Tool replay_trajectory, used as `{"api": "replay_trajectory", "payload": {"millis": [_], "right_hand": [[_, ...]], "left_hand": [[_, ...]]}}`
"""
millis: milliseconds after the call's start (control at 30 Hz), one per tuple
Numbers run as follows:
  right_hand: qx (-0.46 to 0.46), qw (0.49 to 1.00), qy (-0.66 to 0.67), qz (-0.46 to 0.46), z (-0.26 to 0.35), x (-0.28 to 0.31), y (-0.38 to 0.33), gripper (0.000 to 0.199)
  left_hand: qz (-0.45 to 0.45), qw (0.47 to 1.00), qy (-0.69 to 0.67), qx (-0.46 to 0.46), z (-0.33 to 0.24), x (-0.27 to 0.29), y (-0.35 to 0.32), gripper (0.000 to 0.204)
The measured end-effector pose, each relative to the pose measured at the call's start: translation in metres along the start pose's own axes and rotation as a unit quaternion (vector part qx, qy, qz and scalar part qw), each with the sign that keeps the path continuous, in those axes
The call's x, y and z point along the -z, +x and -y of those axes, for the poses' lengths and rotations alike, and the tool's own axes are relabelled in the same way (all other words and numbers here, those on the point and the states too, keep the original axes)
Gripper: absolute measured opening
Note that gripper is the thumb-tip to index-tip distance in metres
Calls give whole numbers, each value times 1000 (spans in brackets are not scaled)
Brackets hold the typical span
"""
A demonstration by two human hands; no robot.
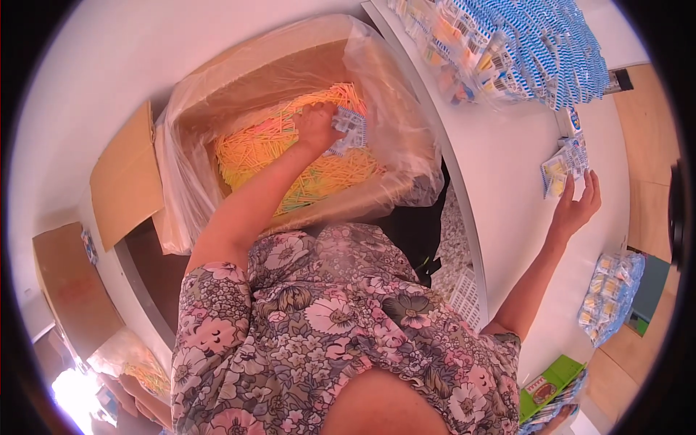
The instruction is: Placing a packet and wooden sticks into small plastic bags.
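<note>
Inside the cardboard box [246,65], my left hand [317,127] is closed on the edge of a small clear packet [352,129] with a blue pattern. Many thin sticks [290,170] in yellow, orange, pink and green lie beneath it, and a clear plastic liner [391,94] covers the box's walls. Over on the white table to the right, my right hand [575,210] has its fingers stretched out and apart. Its fingertips are at the lower edge of some small blue-and-white packets [565,165], one with yellowish contents.
A large heap of blue-striped packets [522,51] covers the far part of the white table [500,167]. More bundled packets [611,296] and a green box [551,388] sit at the right. Cardboard flaps [127,181] stick out at left. Another person's hand [134,399] is at lower left.
</note>
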State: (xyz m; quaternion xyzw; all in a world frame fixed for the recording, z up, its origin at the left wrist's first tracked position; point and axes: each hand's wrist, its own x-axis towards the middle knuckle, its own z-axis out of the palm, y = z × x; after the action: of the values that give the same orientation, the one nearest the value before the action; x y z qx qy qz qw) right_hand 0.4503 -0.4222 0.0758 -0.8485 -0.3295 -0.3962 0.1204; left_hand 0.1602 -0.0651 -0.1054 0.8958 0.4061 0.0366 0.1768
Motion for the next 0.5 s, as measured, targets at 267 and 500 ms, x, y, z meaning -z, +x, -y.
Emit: {"api": "replay_trajectory", "payload": {"millis": [267, 500], "right_hand": [[257, 904, 341, -4, 173, 45, 11, 20], [186, 872, 434, 127, 276, 20, 5, 17]], "left_hand": [[44, 979, -199, 14, 12, 5, 5, 39], [198, 782, -578, -125, 7, 86, -22, 15]]}}
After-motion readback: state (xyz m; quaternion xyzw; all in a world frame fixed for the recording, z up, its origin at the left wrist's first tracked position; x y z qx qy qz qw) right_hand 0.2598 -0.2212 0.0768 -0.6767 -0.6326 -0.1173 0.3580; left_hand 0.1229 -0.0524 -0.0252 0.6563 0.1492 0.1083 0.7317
